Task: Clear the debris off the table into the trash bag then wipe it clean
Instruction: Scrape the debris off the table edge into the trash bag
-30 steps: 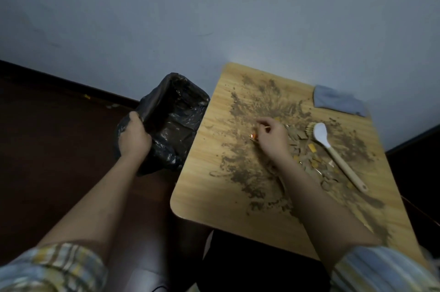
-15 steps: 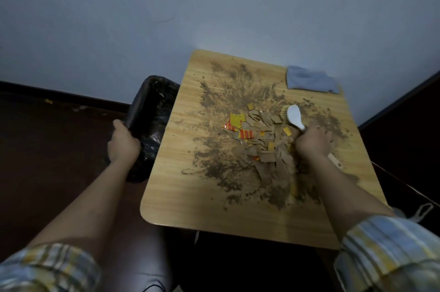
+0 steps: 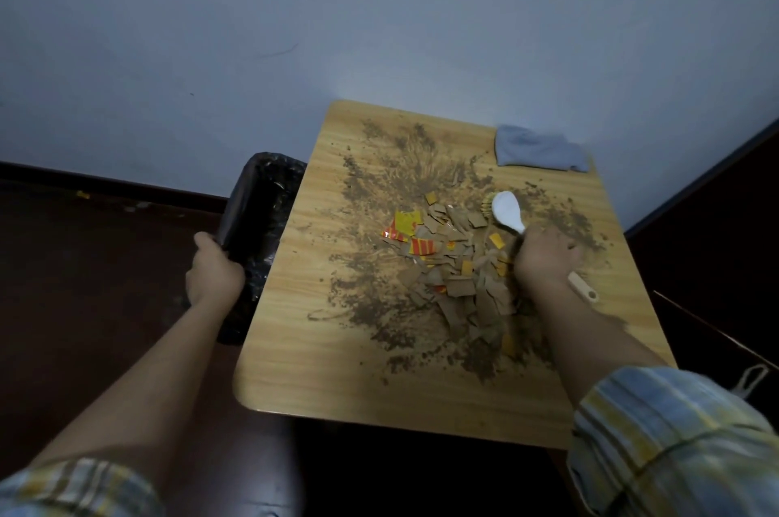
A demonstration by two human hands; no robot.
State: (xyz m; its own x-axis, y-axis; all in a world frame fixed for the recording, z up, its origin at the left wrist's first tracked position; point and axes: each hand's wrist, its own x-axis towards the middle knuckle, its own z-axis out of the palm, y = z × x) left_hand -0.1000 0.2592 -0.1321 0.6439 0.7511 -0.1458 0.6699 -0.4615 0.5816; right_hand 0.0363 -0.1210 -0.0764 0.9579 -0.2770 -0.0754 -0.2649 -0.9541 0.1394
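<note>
Right hand (image 3: pixel 548 259) gripping brush (image 3: pixel 508 213) mid-handle; left hand (image 3: pixel 213 274) clutching trash bag (image 3: pixel 261 213) rim. Debris (image 3: pixel 447 263) on surface (image 3: pixel 295 348): probably light, loose, easily scattered.

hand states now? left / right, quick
Left hand: closed, gripping the rim of the black trash bag beside the table.
Right hand: closed around the handle of the white brush, over the debris.

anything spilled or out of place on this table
Yes. Brown dirt is smeared across much of the wooden table, with a heap of torn cardboard and red-yellow wrapper scraps in the middle. The right hand grips a white brush beside the heap.
</note>
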